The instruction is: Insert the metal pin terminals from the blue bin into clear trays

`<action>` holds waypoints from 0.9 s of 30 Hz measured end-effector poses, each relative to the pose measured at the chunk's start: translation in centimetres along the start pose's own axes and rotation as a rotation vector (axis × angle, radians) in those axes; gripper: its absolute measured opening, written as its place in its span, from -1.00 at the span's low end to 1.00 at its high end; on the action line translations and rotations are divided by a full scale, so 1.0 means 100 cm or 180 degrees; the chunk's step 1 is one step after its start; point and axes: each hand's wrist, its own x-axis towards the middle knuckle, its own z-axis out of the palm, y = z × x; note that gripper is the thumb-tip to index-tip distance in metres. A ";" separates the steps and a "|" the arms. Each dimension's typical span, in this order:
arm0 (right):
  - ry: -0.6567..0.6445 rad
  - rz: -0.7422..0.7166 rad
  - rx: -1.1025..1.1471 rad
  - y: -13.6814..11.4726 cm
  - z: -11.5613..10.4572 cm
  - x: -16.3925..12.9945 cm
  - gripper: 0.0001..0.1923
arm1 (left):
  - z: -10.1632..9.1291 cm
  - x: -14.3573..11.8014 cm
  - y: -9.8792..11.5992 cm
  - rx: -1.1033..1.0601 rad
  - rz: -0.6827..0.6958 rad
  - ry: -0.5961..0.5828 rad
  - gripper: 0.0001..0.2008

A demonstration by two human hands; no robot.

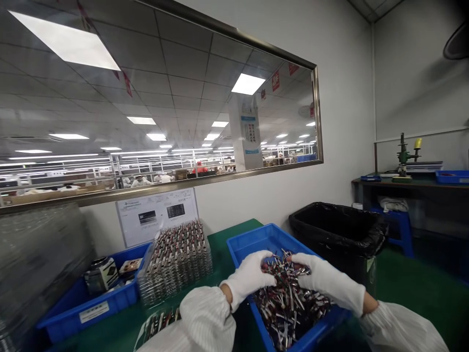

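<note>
A heap of small metallic parts with thin red, dark and white pieces (289, 313) lies in a blue plastic bin (240, 244) on the green table. From its left side, my left hand (251, 275), in a white glove with bare fingertips, curls its fingers and thumb around some of these parts. My right hand (324, 278), gloved the same way, grips parts of the heap from the right. A bunch of parts sits between the two hands, at the top of the heap. Some fingertips are hidden among the parts.
To the left are stacked clear trays (176, 259) filled with similar parts and a labelled blue bin (128, 288) holding a jar (101, 275). Another filled tray (159, 322) lies partly under my left sleeve. A black-lined trash bin (337, 225) stands behind the blue bin, at right.
</note>
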 end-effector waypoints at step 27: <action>0.0170 0.0345 0.0017 -0.020 0.061 0.030 -0.87 | 0.005 0.003 -0.006 -0.1273 0.0063 0.0481 -0.72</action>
